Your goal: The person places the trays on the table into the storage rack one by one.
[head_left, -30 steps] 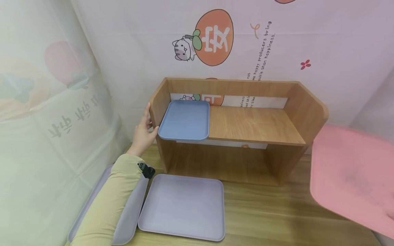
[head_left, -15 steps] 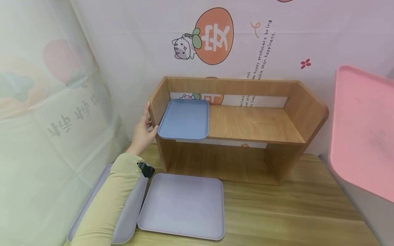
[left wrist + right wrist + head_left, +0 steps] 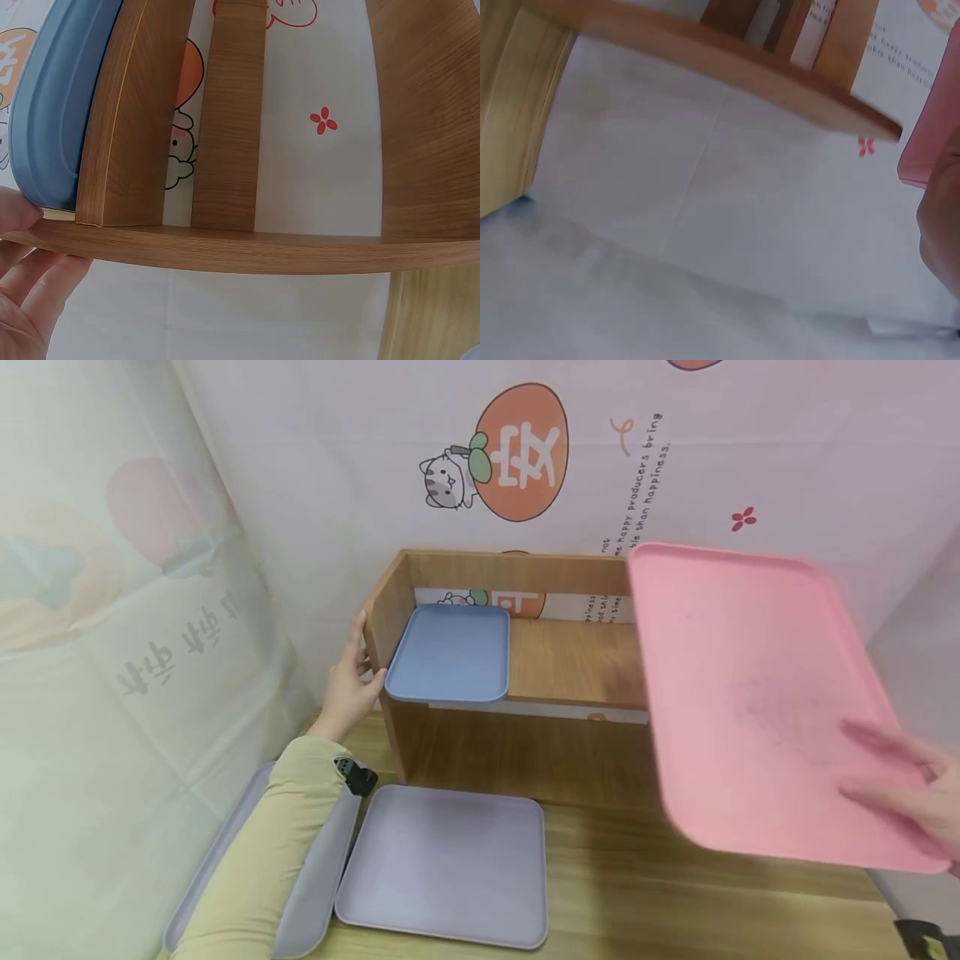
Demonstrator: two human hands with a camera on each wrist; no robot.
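Note:
A two-tier wooden desk shelf (image 3: 570,660) stands against the printed cloth. My left hand (image 3: 347,689) grips its left side panel, thumb near the front edge and fingers along the outside. On the upper board, at the left end, lies a blue tray (image 3: 453,652); in the left wrist view its corner (image 3: 56,112) is right by my thumb. My right hand (image 3: 911,777) holds a pink tray (image 3: 735,677) by its right edge, fingers over its face. The tray is tilted and raised, hiding the shelf's right end in the head view.
A lilac tray (image 3: 450,868) lies on the wooden table (image 3: 675,902) before the shelf. Another lilac tray (image 3: 318,877) is at its left, partly under my left sleeve (image 3: 255,852). Cloth walls (image 3: 322,468) enclose the back and sides.
The pink tray first rose to the far right, then swung left in front of the shelf's right end, bringing my right hand into view. My left hand stays in place.

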